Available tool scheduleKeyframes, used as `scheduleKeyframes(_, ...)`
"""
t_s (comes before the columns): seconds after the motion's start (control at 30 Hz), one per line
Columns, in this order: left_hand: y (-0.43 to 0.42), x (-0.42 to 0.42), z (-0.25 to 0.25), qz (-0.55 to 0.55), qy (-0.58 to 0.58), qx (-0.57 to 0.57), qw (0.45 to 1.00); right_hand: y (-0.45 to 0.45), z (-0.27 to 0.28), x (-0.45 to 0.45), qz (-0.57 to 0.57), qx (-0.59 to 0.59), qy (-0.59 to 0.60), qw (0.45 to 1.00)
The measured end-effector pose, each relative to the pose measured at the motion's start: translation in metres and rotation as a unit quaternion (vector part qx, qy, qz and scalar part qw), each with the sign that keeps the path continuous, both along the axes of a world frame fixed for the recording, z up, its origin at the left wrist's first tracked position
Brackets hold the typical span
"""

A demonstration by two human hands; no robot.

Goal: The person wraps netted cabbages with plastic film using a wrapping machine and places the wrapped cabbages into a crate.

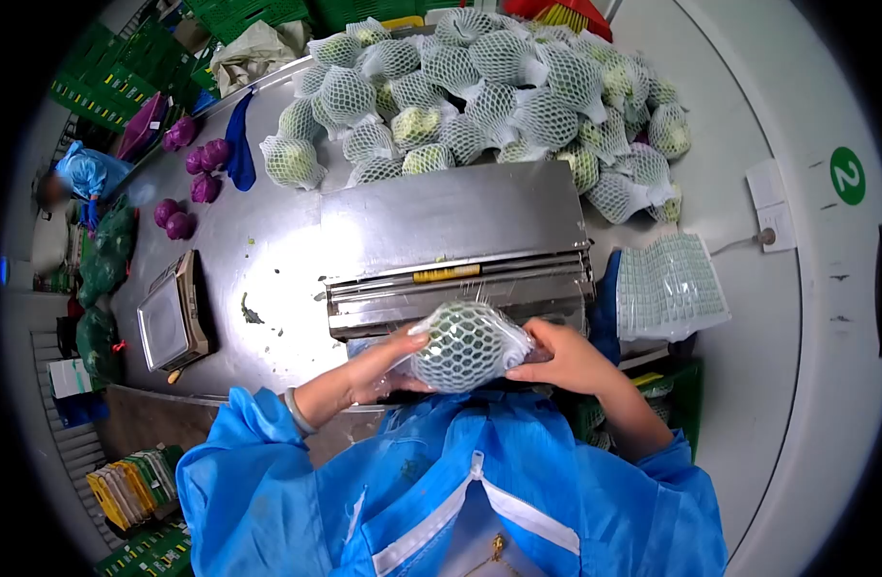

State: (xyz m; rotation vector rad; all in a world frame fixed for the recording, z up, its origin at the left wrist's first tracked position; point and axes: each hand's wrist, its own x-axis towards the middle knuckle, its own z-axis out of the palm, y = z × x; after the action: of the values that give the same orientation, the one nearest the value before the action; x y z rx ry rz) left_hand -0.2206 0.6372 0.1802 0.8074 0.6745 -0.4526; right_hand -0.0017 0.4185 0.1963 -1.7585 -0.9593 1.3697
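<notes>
A round green vegetable in a white foam net [465,346], with clear film around it, is held between my two hands in front of my blue jacket. My left hand [388,365] grips its left side, the thumb on top. On the right side, my right hand [552,356] pinches the gathered film and net end. Just beyond lies a metal wrapping machine [451,226] with a flat steel top, rollers and a yellow label [447,273]. Clear film stretches between the rollers and the vegetable.
Many netted vegetables [504,58] are piled behind the machine. Purple cabbages [205,188], a blue cloth [239,144] and a scale [167,317] lie left. A stack of labels [667,288] is right. Another person [90,173] stands far left.
</notes>
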Motion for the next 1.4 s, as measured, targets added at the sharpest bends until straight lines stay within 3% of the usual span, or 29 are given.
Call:
scheduleKeyframes(0.07, -0.019, -0.012, -0.017, -0.007, 0.038, -0.059, 0.997, -0.014, -0.007, -0.020, -0.002, -0.046, -0.067, 0.997)
scheduleKeyframes(0.17, -0.032, -0.021, -0.053, -0.008, 0.054, -0.077, 0.996, -0.043, -0.060, -0.049, -0.154, -0.045, 0.027, 0.987)
scheduleKeyframes(0.23, -0.038, -0.034, -0.064, 0.057, 0.042, -0.195, 0.978, -0.062, -0.090, -0.061, -0.218, -0.011, 0.040, 0.975)
scheduleKeyframes(0.5, -0.079, -0.083, -0.049, 0.065, 0.021, 0.086, 0.994, -0.085, -0.108, -0.094, -0.370, 0.033, 0.011, 0.928)
scheduleKeyframes(0.57, -0.093, -0.088, -0.051, 0.111, 0.006, 0.191, 0.975, -0.085, -0.117, -0.092, -0.371, 0.058, -0.072, 0.924)
scheduleKeyframes(0.6, -0.096, -0.095, -0.060, 0.082, 0.036, 0.278, 0.956, -0.082, -0.110, -0.092, -0.364, 0.064, -0.112, 0.922)
scheduleKeyframes(0.73, -0.098, -0.086, -0.070, 0.254, -0.017, 0.337, 0.906, -0.073, -0.111, -0.097, -0.359, 0.065, -0.214, 0.906)
scheduleKeyframes(0.83, -0.071, -0.083, -0.092, 0.253, 0.017, 0.406, 0.878, -0.075, -0.115, -0.085, -0.352, 0.053, -0.303, 0.884)
scheduleKeyframes(0.9, -0.060, -0.081, -0.134, 0.252, 0.035, 0.442, 0.860, -0.076, -0.140, -0.080, -0.335, 0.023, -0.366, 0.868)
scheduleKeyframes(0.93, -0.052, -0.092, -0.177, 0.226, 0.041, 0.493, 0.839, -0.077, -0.155, -0.076, -0.321, 0.008, -0.402, 0.857)
scheduleKeyframes(0.97, -0.052, -0.085, -0.174, 0.151, 0.012, 0.638, 0.755, -0.075, -0.169, -0.073, -0.306, -0.006, -0.438, 0.845)
scheduleKeyframes(1.03, -0.058, -0.064, -0.164, -0.014, -0.044, 0.858, 0.511, -0.065, -0.189, -0.070, -0.238, 0.023, -0.536, 0.809)
scheduleKeyframes(1.1, -0.071, -0.054, -0.174, -0.065, -0.054, 0.833, 0.547, -0.047, -0.197, -0.077, -0.199, 0.083, -0.589, 0.779)
scheduleKeyframes(1.17, -0.082, -0.039, -0.170, -0.038, -0.135, 0.808, 0.572, -0.036, -0.222, -0.094, -0.148, 0.158, -0.540, 0.814)
scheduleKeyframes(1.2, -0.087, -0.036, -0.165, 0.019, -0.155, 0.736, 0.659, -0.032, -0.208, -0.098, -0.210, 0.118, -0.292, 0.926)
scheduleKeyframes(1.23, -0.090, -0.030, -0.159, 0.076, -0.175, 0.652, 0.734, -0.028, -0.192, -0.101, -0.256, 0.072, -0.023, 0.964)
scheduleKeyframes(1.27, -0.092, -0.028, -0.149, 0.129, -0.190, 0.556, 0.799, -0.029, -0.192, -0.123, -0.351, 0.113, 0.121, 0.922)
scheduleKeyframes(1.3, -0.094, -0.028, -0.127, 0.138, -0.194, 0.487, 0.840, -0.030, -0.170, -0.125, -0.323, 0.142, 0.260, 0.899)
scheduleKeyframes(1.37, -0.092, -0.031, -0.083, 0.114, -0.249, 0.466, 0.841, -0.033, -0.127, -0.130, -0.264, 0.133, 0.521, 0.800)
scheduleKeyframes(1.4, -0.090, -0.035, -0.071, 0.088, -0.275, 0.451, 0.845, -0.037, -0.103, -0.131, -0.234, 0.080, 0.428, 0.869)
